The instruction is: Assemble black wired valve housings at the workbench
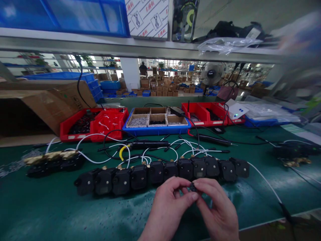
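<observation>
Between the fingertips of both hands is a small black part (193, 187), mostly covered, so its kind cannot be made out. My left hand (170, 204) pinches it from the left, thumb and forefinger closed. From the other side my right hand (215, 204) pinches it too. Just beyond the fingers, a row of black boxy housings (156, 172) with brass fittings and white cables runs across the green table. Each housing shows a small silvery spot on its front.
Behind the row lie tangled cables and two black pen-shaped drivers (150, 144). Red bins (75, 137) and a blue tray (156, 130) of small parts line the back. More brass-fitted housings (55, 162) sit left. A shelf (100, 45) crosses overhead; a cardboard box (50, 100) stands left.
</observation>
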The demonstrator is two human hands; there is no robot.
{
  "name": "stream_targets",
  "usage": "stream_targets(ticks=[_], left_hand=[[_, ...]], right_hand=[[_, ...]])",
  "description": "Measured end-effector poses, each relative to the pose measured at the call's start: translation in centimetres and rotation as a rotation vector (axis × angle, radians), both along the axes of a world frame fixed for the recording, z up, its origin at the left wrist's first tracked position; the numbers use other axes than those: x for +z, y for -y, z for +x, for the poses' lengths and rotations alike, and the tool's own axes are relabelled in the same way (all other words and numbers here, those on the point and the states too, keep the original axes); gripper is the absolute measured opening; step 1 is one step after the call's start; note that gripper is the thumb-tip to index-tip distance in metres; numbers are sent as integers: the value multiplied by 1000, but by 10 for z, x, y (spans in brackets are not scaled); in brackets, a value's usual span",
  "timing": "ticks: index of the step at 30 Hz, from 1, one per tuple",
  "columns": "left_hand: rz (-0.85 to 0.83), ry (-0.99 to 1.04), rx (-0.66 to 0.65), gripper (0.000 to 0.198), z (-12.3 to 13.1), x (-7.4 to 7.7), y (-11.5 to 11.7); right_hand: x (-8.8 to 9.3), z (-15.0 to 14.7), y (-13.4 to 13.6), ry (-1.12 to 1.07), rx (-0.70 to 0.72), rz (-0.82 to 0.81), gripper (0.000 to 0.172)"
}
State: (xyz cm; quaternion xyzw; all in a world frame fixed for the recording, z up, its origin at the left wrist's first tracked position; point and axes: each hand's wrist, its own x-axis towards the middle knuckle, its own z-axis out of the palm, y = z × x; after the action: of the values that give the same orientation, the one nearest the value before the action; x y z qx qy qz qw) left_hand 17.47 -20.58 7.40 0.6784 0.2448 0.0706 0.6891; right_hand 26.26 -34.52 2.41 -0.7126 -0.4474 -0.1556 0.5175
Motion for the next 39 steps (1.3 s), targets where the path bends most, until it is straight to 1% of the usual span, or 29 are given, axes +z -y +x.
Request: stream_targets(ticks=[4, 6, 7, 8, 10, 12, 14, 17, 20, 24, 30, 34, 39], left_hand=[[40, -28, -9, 22, 0, 2, -4], [104, -66, -9, 24, 1, 5, -10], [181, -83, -3, 25, 1, 7, -14], [291, -96, 7, 27, 1, 10, -19], [564, -121, 14, 33, 4, 17, -29], [800, -157, -16, 40, 8, 23, -38], [948, -199, -72, 45, 15, 27, -43], [1079, -251, -158, 43, 26, 29, -45], [1149, -297, -228, 36, 36, 31, -43], [1168, -328, -290, 32, 46, 34, -42], [1152, -336, -296, 31, 49, 34, -41], [1137, -346, -294, 29, 48, 34, -41], [1132, -348, -299, 28, 48, 34, -41]], right_hand=[[5, 1, 1, 23, -24, -14, 18], [6, 2, -1, -1, -49, -60, 13], [7, 3, -3, -40, -70, -90, 11], [7, 4, -6, -92, -97, -117, 12], [6, 5, -14, -200, -153, -148, 19], [3, 6, -25, -277, -194, -154, 27], [0, 6, -36, -309, -214, -158, 30], [-4, 6, -49, -310, -233, -196, 29], [-4, 5, -55, -308, -237, -252, 25], [0, 5, -56, -269, -282, -316, 24], [2, 7, -59, -171, -337, -402, 24], [2, 7, -58, -229, -347, -410, 24], [6, 8, -60, -314, -324, -392, 24]])
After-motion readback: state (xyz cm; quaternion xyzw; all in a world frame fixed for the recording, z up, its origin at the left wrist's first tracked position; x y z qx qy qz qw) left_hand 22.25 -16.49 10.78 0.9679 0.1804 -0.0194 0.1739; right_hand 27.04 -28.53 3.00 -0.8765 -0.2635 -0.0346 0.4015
